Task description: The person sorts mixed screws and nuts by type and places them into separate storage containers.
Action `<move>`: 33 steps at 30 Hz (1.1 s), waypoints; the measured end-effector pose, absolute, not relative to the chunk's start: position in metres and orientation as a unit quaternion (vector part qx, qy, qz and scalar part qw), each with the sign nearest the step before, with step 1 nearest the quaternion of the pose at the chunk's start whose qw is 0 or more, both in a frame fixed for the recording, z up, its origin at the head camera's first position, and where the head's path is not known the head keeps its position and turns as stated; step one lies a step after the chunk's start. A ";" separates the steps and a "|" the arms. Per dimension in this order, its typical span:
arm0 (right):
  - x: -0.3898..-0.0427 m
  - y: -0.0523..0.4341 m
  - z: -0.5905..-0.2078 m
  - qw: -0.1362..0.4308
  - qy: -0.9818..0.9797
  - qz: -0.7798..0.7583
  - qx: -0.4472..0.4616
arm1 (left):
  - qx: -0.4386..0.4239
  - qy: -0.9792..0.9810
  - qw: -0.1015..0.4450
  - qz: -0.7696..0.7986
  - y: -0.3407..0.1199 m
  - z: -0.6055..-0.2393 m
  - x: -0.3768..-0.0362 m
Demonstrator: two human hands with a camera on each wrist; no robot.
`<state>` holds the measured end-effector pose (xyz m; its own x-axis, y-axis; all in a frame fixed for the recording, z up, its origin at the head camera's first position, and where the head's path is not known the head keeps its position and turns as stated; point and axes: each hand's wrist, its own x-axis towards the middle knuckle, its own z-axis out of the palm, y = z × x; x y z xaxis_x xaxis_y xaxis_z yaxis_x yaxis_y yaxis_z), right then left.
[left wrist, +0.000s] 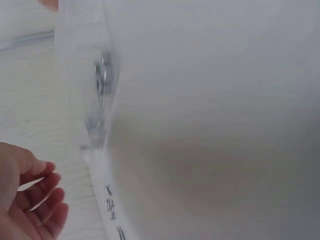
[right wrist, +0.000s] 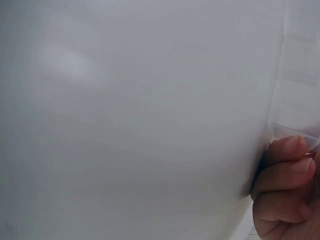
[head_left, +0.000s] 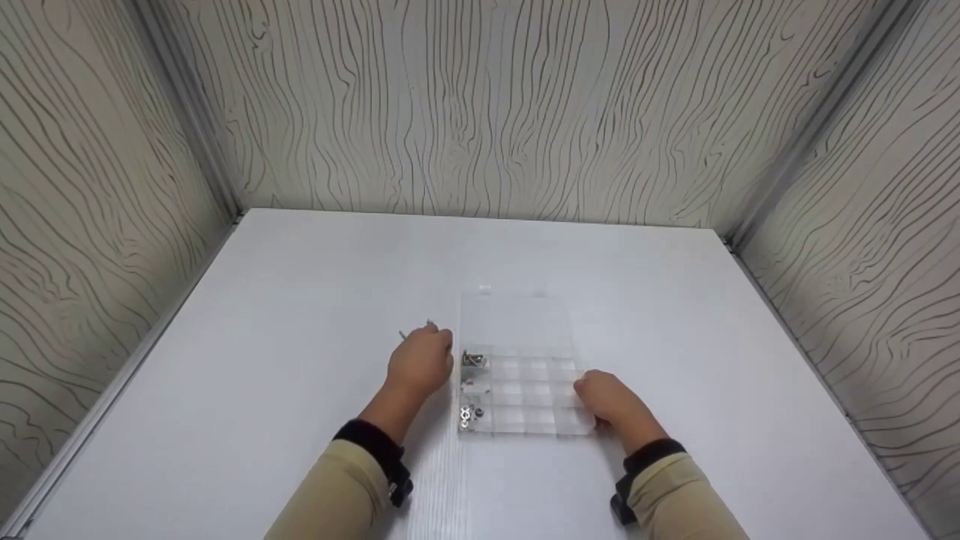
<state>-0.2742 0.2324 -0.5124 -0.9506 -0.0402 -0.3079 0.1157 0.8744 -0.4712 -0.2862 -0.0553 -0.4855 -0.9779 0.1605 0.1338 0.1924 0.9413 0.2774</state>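
A clear plastic compartment box (head_left: 525,416) lies on the white table, its transparent lid (head_left: 517,319) folded back on the far side. My right hand (head_left: 613,401) grips the box's right edge; in the right wrist view the curled fingers (right wrist: 282,175) hold its corner. Just left of the box is my left hand (head_left: 421,364), fingers loosely bent, thumb close to the index finger; nothing shows between them in the left wrist view. Small metal screws (left wrist: 109,205) lie on the table near that hand. The box's left column holds metal screws (head_left: 473,361) and nuts (head_left: 466,417).
The white table (head_left: 300,285) extends around the box on all sides. Wood-grain patterned panels (head_left: 465,112) stand behind it and at both sides, joined by grey metal corner posts (head_left: 184,97). Dark bands with small cameras circle both wrists.
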 end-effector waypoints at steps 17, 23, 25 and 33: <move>-0.275 0.231 -0.514 0.165 0.946 -0.274 0.042 | 0.060 -0.979 -0.046 -0.188 -0.115 -0.499 -0.300; -0.275 0.231 -0.516 0.162 0.946 -0.277 0.039 | 0.049 -0.985 -0.038 -0.162 -0.121 -0.507 -0.298; -0.275 0.232 -0.516 0.161 0.947 -0.276 0.038 | 0.043 -0.986 -0.032 -0.155 -0.121 -0.509 -0.299; -0.276 0.232 -0.516 0.162 0.951 -0.261 0.034 | 0.032 -0.990 -0.030 -0.134 -0.111 -0.510 -0.301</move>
<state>-0.2760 0.2320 -0.5163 -0.9454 -0.0193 -0.3253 0.1493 0.8616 -0.4851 -0.3010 -0.1114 -0.5102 -0.9961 -0.0559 -0.0677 -0.0719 0.9618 0.2643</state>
